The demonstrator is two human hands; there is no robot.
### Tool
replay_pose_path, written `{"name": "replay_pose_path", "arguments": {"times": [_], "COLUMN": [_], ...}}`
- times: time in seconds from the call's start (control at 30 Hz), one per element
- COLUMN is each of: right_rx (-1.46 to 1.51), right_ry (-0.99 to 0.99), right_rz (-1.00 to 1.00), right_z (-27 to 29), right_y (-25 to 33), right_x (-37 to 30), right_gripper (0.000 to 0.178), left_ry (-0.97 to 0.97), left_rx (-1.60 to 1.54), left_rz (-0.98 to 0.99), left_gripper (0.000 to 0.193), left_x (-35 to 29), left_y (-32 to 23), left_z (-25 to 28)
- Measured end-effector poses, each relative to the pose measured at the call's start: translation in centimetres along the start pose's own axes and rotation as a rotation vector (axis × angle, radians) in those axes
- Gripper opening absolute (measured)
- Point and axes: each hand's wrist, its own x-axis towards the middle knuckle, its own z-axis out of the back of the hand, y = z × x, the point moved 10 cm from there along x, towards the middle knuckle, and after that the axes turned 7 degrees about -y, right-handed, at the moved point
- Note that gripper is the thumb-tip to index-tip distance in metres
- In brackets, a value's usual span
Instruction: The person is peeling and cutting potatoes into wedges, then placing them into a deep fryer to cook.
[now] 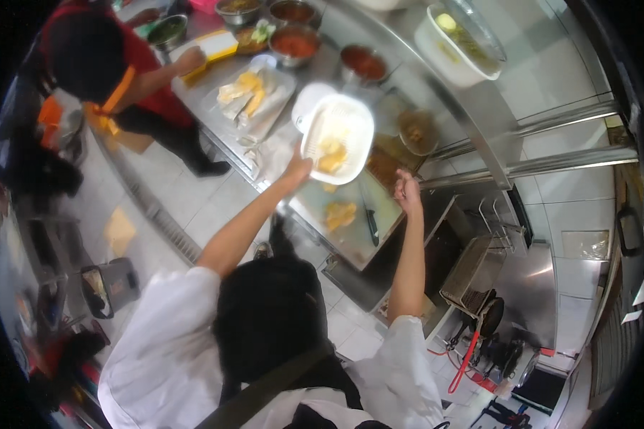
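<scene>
My left hand (298, 170) grips the near left edge of a white plastic basket (366, 129), tilted above the counter. Pale yellow food pieces (332, 159) lie inside it. Apart from the basket, to its right, my right hand (408, 190) is raised with curled fingers; whatever they may hold is hidden. Below the basket is a pale cutting board (361, 244). On it lie a knife (373, 227) with a dark handle and a yellow piece of food (340, 214).
A metal tray (282, 91) with yellow food and wrapping stands left of the basket. Behind are metal bowls of red sauce (294, 44). A co-worker in red (149, 56) stands at the far left. A white tub (451, 53) sits on the upper shelf; pans (491, 314) are at right.
</scene>
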Motion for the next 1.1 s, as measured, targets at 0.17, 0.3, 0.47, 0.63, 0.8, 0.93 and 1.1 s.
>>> {"name": "replay_pose_path", "arguments": {"times": [0.17, 0.3, 0.47, 0.63, 0.8, 0.93, 1.1], "right_rx": [-0.842, -1.112, -0.786, -0.563, -0.619, -1.086, -1.022], "right_ry": [-0.631, -0.424, 0.178, 0.304, 0.309, -0.002, -0.347], "right_rz": [0.173, 0.8, 1.109, 0.836, 0.675, 0.813, 1.029], "right_z": [3.7, -7.5, -16.5, -18.8, -15.1, -12.1, -9.5], "right_y": [4.8, 12.0, 13.2, 13.0, 12.9, 13.6, 21.1], "right_x": [0.2, 2.8, 21.3, 27.9, 26.0, 14.4, -10.5], "right_gripper": [0.052, 0.064, 0.052, 0.047, 0.048, 0.031, 0.018], "left_ry": [-0.013, -0.066, -0.194, -0.209, -0.164, -0.165, -0.168], "left_rx": [-0.01, 0.129, 0.16, 0.141, 0.15, 0.184, 0.2], "left_rz": [0.115, 0.258, 0.433, 0.377, 0.48, 0.531, 0.57], "left_gripper": [0.071, 0.067, 0.061, 0.062, 0.068, 0.064, 0.059], "left_x": [-1.4, -6.0, -8.9, -9.2, -8.6, -8.6, -9.1], "left_y": [-2.0, -5.7, -5.9, -6.2, -5.3, -5.7, -5.2], "left_z": [2.9, 6.6, 7.8, 8.0, 7.4, 7.3, 9.8]}}
